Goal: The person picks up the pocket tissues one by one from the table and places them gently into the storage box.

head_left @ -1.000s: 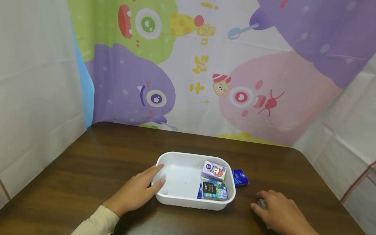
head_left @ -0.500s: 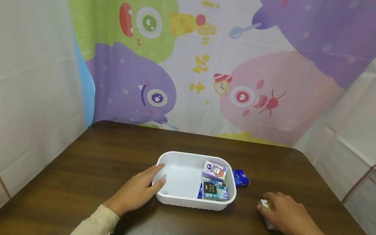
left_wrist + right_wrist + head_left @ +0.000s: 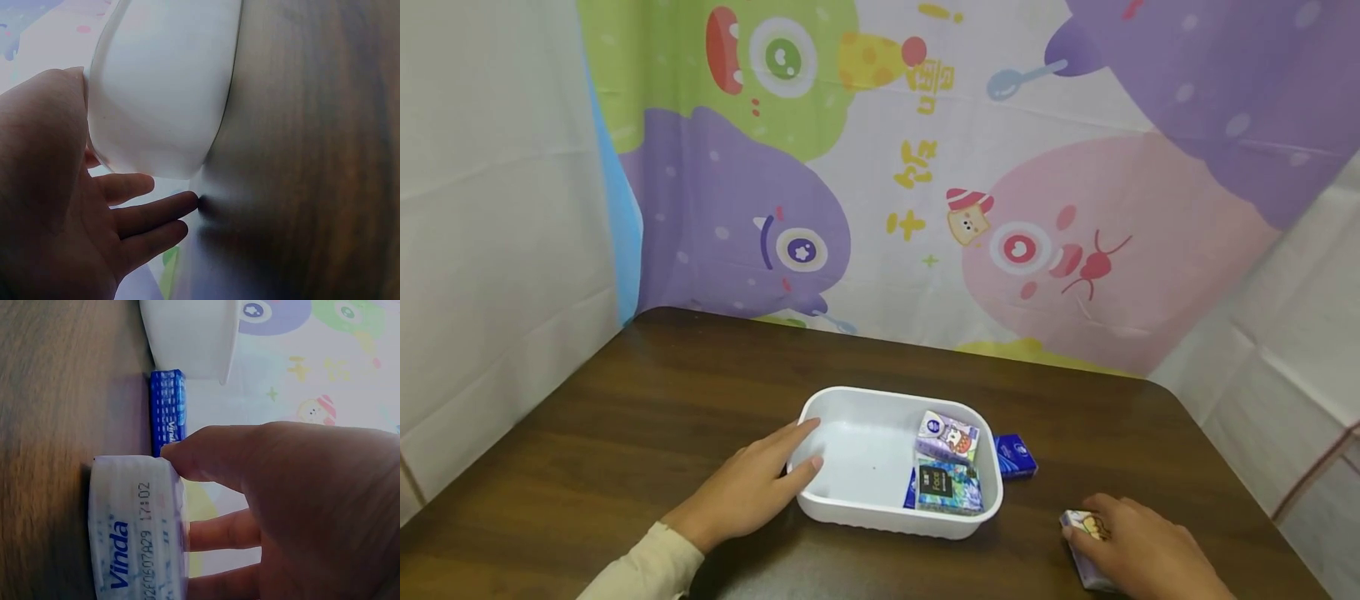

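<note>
A white tub (image 3: 880, 521) stands on the table with several tissue packs at its right end, including a purple one (image 3: 947, 435) and a blue-green one (image 3: 951, 486). My left hand (image 3: 760, 483) rests at the tub's left end, thumb and one finger over the rim. In the left wrist view its other fingers stretch out straight below the tub wall (image 3: 162, 94). To the right of the tub, my right hand (image 3: 1142, 546) straddles a light-coloured tissue pack (image 3: 1078, 522) on the table. Its thumb touches the pack's left edge; the fingertips are hidden behind the pack (image 3: 134, 531) in the right wrist view.
A blue tissue pack (image 3: 1017, 457) lies on the table against the tub's right end. The dark wooden table (image 3: 700, 375) backs onto a printed cartoon curtain (image 3: 910, 167). Pale cloth walls (image 3: 497, 208) rise at both sides.
My right hand has shifted slightly right over the tissue pack, uncovering more of its top, and the thumb has come to its left edge. The left hand and tub have stayed put.
</note>
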A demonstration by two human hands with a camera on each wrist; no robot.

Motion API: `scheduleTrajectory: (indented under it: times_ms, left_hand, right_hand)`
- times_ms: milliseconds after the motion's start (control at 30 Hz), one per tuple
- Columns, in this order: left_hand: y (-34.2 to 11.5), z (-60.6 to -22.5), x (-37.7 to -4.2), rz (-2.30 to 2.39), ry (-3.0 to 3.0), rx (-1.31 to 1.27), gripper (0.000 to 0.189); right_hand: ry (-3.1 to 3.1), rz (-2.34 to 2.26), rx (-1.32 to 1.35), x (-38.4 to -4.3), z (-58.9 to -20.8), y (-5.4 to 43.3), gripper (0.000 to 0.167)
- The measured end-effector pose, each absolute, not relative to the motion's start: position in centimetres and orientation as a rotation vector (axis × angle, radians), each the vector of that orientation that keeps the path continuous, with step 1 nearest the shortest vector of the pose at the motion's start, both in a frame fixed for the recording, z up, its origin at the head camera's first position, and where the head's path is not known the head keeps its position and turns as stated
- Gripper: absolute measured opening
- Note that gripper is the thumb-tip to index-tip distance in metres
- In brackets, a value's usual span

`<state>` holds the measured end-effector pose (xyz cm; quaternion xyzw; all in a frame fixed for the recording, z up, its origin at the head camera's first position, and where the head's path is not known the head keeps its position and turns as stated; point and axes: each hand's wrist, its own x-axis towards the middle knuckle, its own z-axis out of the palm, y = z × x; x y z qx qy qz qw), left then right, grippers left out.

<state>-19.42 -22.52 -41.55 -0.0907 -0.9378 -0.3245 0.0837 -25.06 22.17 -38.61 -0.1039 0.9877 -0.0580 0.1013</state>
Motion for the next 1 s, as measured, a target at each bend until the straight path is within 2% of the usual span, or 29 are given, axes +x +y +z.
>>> scheduleTrajectory:
  times_ms: [700, 1000]
  left_hand:
    - [-22.14, -41.73, -19.41, -0.958, -2.773, -0.296, 0.057]
    - [-22.39, -41.57, -19.39, -0.95, -2.765, -0.311, 0.057]
  right_hand:
    - [2.88, -0.142, -0.239, -24.9, -37.88, 22.84, 0.084]
    - [2.895, -0.154, -0.267, -24.62, -38.21, 22.2, 0.081]
